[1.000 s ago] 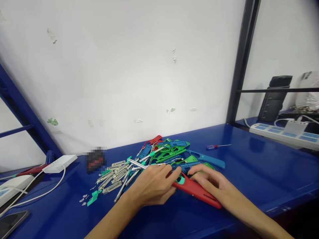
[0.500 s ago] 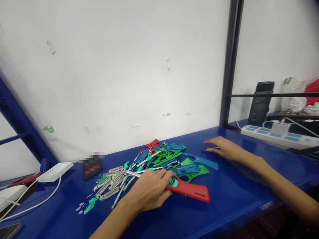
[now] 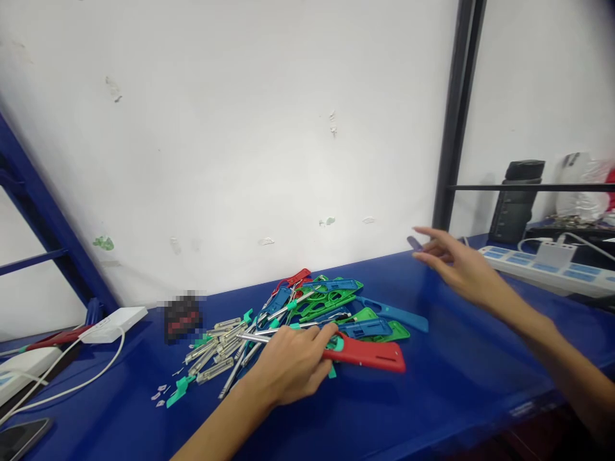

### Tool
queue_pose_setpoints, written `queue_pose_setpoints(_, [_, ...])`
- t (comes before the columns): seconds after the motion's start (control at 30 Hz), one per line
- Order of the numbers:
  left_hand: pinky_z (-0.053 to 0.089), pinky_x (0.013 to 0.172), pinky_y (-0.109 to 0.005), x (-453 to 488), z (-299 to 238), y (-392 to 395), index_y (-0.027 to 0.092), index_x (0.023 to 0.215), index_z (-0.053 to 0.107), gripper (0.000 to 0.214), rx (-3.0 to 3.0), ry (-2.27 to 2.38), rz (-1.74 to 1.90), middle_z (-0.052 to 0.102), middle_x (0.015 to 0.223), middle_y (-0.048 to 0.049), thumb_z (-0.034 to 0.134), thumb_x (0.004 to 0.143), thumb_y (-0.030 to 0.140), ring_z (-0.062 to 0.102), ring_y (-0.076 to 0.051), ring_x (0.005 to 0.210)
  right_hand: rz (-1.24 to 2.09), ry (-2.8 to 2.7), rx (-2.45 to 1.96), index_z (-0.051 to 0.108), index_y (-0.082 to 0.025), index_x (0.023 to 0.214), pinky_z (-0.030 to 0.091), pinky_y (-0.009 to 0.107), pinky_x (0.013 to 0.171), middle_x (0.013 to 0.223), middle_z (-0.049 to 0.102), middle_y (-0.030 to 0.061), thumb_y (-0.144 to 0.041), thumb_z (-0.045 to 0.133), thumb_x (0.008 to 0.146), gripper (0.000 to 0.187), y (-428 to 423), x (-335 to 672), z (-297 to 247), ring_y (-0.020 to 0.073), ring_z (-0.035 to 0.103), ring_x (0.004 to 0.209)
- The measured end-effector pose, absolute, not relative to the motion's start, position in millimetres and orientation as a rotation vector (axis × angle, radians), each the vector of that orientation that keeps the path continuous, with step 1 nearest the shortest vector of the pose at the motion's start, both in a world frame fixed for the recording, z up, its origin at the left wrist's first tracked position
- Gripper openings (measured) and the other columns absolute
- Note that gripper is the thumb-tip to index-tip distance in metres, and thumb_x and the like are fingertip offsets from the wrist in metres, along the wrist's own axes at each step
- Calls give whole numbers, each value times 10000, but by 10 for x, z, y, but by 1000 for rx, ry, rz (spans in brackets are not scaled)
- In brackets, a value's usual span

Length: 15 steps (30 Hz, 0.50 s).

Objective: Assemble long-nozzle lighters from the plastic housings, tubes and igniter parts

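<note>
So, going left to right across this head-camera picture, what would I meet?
Dark phone, white plug box, silver metal rods, left hand, red plastic handle, right hand, white-and-blue power strip.

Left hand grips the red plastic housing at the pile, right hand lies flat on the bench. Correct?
Not quite. In the head view the left hand does grip the red plastic housing at the pile, but the right hand is in the air above the blue bench, pinching a small purple-tipped item.
</note>
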<state>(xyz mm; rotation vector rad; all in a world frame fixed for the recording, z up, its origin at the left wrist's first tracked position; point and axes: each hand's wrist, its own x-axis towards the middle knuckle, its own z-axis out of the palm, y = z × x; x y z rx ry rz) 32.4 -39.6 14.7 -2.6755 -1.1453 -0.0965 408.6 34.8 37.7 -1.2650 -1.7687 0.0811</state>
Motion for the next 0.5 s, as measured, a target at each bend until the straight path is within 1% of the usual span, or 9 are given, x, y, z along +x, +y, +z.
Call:
queue_pose_setpoints(0.03, [587,729,-358,301,144,-379,209,1456,493,471,-2658,-1170,-130,798,1123,-78,575,994,261,791,-292,941,113,-1737,-1202,615,-206,1378,620,430,886,1230,708,87,-490,644,1020,458,215,3989,493,201,714,999])
queue_pose_setpoints(0.1, [587,719,-358,254,140,-344,204,1446,501,463,-2630,-1207,-193,800,1144,-86,562,989,249,792,-293,944,196,-1688,-1093,649,-222,1324,636,423,884,1185,742,78,-557,666,987,476,-52,3774,660,201,746,946])
queue_pose_setpoints(0.13, [586,710,-358,235,139,-329,206,1433,510,452,-2619,-1218,-222,803,1140,-82,557,985,246,793,-291,929,228,-1657,-1042,671,-242,1257,648,399,859,1108,762,57,-590,695,952,464,-174,3666,704,206,761,893])
queue_pose_setpoints(0.2, [581,688,-359,205,139,-305,214,1408,526,437,-2603,-1229,-274,810,1117,-70,555,974,245,794,-285,881,293,-1620,-965,681,-268,1168,660,362,828,1021,779,38,-576,731,923,397,-368,3476,723,218,779,857])
queue_pose_setpoints(0.27, [577,672,-363,188,139,-290,221,1395,536,435,-2594,-1225,-314,813,1117,-61,557,962,247,793,-280,848,360,-1614,-929,683,-275,1158,662,342,824,994,789,37,-515,748,931,337,-483,3343,688,217,788,844])
queue_pose_setpoints(0.33, [574,657,-363,181,135,-278,221,1385,545,434,-2589,-1215,-346,815,1119,-60,556,952,247,792,-275,823,401,-1605,-906,684,-278,1170,662,332,830,982,792,36,-483,761,930,325,-523,3273,645,212,790,846])
queue_pose_setpoints(0.5, [571,629,-364,173,110,-258,208,1366,563,430,-2581,-1186,-405,822,1072,-62,547,937,241,788,-272,776,479,-1644,-883,696,-279,1172,663,311,794,970,794,27,-500,763,927,337,-448,3229,596,195,785,848])
